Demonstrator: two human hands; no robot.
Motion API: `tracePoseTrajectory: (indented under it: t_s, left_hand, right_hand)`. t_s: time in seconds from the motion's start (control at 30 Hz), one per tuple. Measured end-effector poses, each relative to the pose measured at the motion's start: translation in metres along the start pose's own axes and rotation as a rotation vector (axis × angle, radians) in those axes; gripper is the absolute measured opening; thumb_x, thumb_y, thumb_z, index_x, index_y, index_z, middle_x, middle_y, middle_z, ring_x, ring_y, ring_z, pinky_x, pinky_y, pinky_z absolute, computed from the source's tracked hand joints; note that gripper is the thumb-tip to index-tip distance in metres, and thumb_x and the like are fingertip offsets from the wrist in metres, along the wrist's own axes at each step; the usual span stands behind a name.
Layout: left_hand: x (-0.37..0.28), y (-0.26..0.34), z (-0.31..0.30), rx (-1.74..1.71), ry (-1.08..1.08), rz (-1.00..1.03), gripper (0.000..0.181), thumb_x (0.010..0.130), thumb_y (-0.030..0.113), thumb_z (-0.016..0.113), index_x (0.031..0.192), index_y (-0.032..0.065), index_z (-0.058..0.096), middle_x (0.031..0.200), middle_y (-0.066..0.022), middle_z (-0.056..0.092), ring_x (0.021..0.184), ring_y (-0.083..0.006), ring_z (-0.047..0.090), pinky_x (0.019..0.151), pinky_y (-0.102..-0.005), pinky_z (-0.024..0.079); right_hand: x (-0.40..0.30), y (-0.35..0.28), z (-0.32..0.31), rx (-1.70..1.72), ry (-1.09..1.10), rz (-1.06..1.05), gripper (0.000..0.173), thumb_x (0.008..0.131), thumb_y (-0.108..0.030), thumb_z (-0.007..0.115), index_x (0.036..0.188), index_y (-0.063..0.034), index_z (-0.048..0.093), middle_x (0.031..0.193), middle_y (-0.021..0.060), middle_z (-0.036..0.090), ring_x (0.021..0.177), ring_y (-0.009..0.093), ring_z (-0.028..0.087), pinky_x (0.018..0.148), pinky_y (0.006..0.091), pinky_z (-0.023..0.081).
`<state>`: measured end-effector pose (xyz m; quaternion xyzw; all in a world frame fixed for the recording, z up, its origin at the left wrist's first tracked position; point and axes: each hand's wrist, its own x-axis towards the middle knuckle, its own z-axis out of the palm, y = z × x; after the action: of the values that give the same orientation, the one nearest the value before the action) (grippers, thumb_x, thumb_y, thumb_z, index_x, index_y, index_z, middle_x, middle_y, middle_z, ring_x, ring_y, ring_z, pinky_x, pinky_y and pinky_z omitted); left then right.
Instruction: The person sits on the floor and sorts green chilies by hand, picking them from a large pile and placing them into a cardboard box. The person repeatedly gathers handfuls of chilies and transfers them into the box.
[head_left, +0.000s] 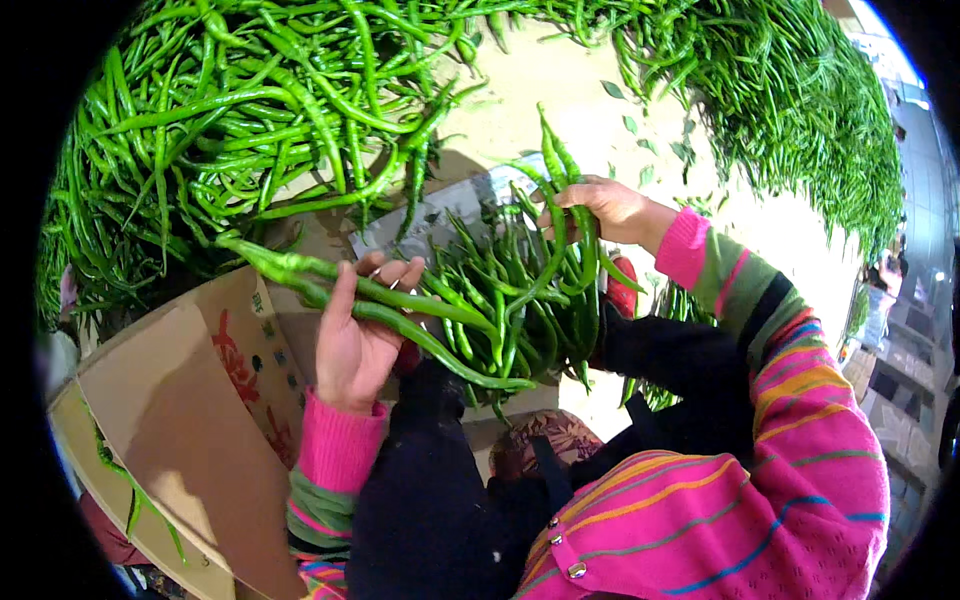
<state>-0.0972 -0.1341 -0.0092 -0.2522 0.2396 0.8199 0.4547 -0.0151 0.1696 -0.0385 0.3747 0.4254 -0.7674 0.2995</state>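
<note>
Long green chili peppers (390, 300) lie across the palm of my left hand (367, 322), the thumb over their near side and the fingers curled beyond. My right hand (604, 210) grips several more green chili peppers (559, 165), their tips pointing up and down past the fingers. Between and below both hands sits a bunched pile of green chili peppers (517, 300), ends mostly towards my knees. A pale printed sheet or bag (450, 214) shows behind this pile. What the pile rests on is mostly hidden.
A large heap of green chili peppers (262, 112) rises at the far left, and another heap (787, 112) at the far right. An open cardboard box (172, 405) stands by my left knee. Loose leaves (645, 142) are scattered on the pale floor. People appear at the right rim.
</note>
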Motion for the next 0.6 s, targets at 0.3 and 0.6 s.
tracePoseTrajectory:
  t_s: [0.3, 0.6]
  left_hand:
    - [-0.015, -0.034, 0.063, 0.556, 0.017, -0.244, 0.029, 0.088, 0.03, 0.045, 0.092, 0.0023, 0.051, 0.083, -0.0128, 0.059, 0.089, -0.0298, 0.057, 0.077, -0.0438, 0.046]
    - [0.032, -0.182, -0.037, 0.927, 0.288, -0.195, 0.02, 0.08, 0.008, 0.052, 0.098, 0.004, 0.046, 0.089, -0.0102, 0.056, 0.08, -0.0225, 0.058, 0.061, -0.0395, 0.048]
  right_hand:
    - [-0.036, 0.11, -0.033, -0.107, 0.055, 0.026, 0.023, 0.078, -0.009, 0.052, 0.096, 0.0046, 0.053, 0.088, 0.0173, 0.06, 0.069, 0.022, 0.061, 0.057, 0.032, 0.051]
    - [-0.021, 0.139, -0.043, -0.491, 0.26, -0.121, 0.033, 0.072, -0.022, 0.059, 0.101, -0.0045, 0.057, 0.086, 0.0123, 0.058, 0.078, 0.031, 0.056, 0.068, 0.0383, 0.044]
